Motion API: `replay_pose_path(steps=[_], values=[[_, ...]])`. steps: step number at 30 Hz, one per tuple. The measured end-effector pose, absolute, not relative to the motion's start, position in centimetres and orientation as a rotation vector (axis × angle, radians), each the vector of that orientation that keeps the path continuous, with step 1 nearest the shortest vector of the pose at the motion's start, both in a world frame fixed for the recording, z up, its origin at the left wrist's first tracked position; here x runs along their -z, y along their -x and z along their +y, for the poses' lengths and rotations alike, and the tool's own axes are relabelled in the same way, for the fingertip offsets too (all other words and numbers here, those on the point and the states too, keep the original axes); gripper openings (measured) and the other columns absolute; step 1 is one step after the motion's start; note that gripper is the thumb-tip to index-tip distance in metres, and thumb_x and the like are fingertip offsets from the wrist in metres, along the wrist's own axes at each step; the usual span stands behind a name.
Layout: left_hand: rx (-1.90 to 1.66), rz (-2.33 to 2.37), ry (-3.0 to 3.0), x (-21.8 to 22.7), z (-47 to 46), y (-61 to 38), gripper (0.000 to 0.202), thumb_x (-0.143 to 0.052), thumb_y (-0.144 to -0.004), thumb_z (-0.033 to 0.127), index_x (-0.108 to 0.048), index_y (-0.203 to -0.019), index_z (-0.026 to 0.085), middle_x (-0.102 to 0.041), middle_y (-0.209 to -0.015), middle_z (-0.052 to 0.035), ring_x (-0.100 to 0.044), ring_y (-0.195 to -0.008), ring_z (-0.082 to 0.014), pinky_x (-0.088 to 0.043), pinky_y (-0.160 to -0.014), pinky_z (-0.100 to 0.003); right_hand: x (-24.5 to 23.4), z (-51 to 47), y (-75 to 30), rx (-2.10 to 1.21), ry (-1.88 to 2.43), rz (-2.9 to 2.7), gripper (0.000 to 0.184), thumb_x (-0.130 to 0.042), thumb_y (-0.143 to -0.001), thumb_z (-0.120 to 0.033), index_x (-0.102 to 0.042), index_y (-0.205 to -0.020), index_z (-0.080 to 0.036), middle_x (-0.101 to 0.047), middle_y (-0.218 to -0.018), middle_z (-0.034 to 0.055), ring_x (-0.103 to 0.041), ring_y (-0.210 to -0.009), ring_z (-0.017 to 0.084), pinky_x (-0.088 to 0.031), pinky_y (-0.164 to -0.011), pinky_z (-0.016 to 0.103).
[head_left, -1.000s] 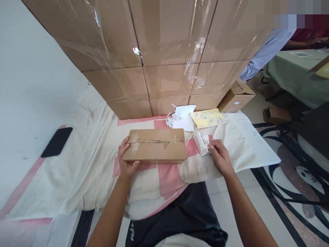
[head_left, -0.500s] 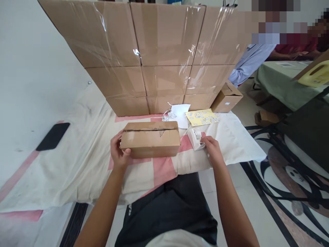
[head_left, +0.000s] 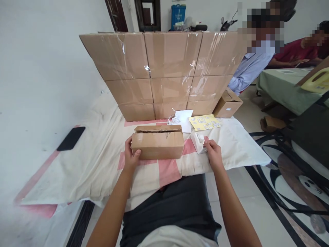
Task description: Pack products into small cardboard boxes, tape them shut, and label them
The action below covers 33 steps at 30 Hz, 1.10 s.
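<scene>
The left hand (head_left: 131, 156) has its fingers clamped on the near-left end of the cardboard box (head_left: 156, 152), thumb on its front. A second ago the box showed mainly its top; now its front face shows, with a gap along the top flaps. The right hand (head_left: 214, 153) is at the white tape dispenser (head_left: 197, 145), as before; its fingertips are close together, but whether they pinch tape I cannot tell. The view has lifted, bringing in a blue bin (head_left: 178, 15).

Beyond both hands' fingers, a wall of wrapped cartons (head_left: 169, 65) blocks the bench's (head_left: 97, 175) far side. Before it, past the right fingers, lie white paper (head_left: 185, 120) and a yellow sheet (head_left: 204, 122); farther right stands a smaller carton (head_left: 227, 109). A black slab (head_left: 71, 139) lies well left of the left fingers.
</scene>
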<state>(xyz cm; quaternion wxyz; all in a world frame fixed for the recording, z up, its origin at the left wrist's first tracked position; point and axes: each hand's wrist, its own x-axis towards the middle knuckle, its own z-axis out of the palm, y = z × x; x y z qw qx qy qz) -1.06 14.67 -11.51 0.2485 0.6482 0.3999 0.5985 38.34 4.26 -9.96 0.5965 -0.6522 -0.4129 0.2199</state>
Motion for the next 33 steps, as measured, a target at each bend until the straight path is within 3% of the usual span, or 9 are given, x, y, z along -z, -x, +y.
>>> replay_pose_path(steps=[6,16,27,33], values=[[-1.626,1.093,-1.769,11.2,14.6,1.0,0.083,-0.063,-0.078,0.077,-0.049,-0.134,0.018,-0.058,-0.133,-0.0170,-0.058,-0.123,-0.0340,-0.049,-0.102,-0.046,9.5,4.1,-38.4,-0.514,1.505,-0.978,0.030,-0.069,-0.086,-0.043,-0.065,-0.067,-0.021,-0.058,-0.081,0.0005,-0.054,-0.080,0.018,-0.040,-0.081,0.033],[-1.702,0.961,-1.931,10.2,14.4,0.8,0.075,-0.066,-0.087,0.061,-0.040,-0.148,0.026,-0.053,-0.140,-0.0154,-0.056,-0.126,-0.0300,-0.050,-0.098,-0.043,9.8,4.2,-38.4,-0.486,1.469,-0.965,0.026,-0.069,-0.088,-0.035,-0.067,-0.067,-0.021,-0.057,-0.081,0.0005,-0.053,-0.081,0.017,-0.038,-0.079,0.033],[-1.771,0.911,-2.147,9.2,14.3,1.1,0.072,-0.068,-0.090,0.048,-0.034,-0.153,0.037,-0.046,-0.139,-0.0122,-0.050,-0.131,-0.0284,-0.046,-0.105,-0.052,10.0,4.3,-38.4,-0.479,1.477,-0.956,0.024,-0.071,-0.087,-0.035,-0.066,-0.068,-0.021,-0.057,-0.082,0.0004,-0.051,-0.079,0.017,-0.036,-0.075,0.032],[-1.701,1.070,-2.187,8.7,14.0,0.9,0.062,-0.064,-0.088,0.055,-0.042,-0.143,0.035,-0.046,-0.135,-0.0108,-0.051,-0.127,-0.0316,-0.048,-0.103,-0.055,9.5,4.1,-38.1,-0.489,1.492,-0.976,0.023,-0.071,-0.086,-0.034,-0.065,-0.068,-0.021,-0.056,-0.081,0.0009,-0.051,-0.080,0.018,-0.037,-0.076,0.032]])
